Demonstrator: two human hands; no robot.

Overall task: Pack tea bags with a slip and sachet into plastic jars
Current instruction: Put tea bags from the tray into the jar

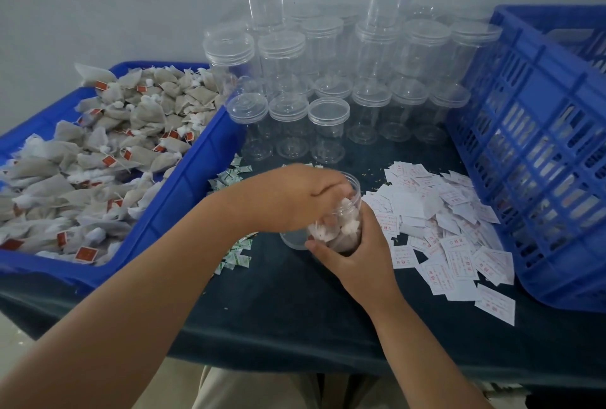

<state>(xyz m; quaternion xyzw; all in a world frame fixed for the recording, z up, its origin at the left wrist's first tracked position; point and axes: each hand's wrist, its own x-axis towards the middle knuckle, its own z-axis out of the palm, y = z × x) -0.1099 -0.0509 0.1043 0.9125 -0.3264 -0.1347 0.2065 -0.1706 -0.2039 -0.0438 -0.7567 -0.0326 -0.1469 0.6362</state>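
Jar [355, 208] tilts mid-bench [295, 310], mouth toward the far left; right hand [357, 254] wraps its base (snug grip), left hand [295, 198] pinches tea bags [347, 228] into that mouth; slips [442, 211] lie right.

left hand [292, 198] fingers [333, 187] blurred in jar [349, 225] | slips [452, 244] print unreadable | crate [541, 152] cut off right

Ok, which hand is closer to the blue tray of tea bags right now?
Left. The left hand is at the mouth of the jar, just right of the blue tray. The right hand grips the jar from its other side, farther from the tray.
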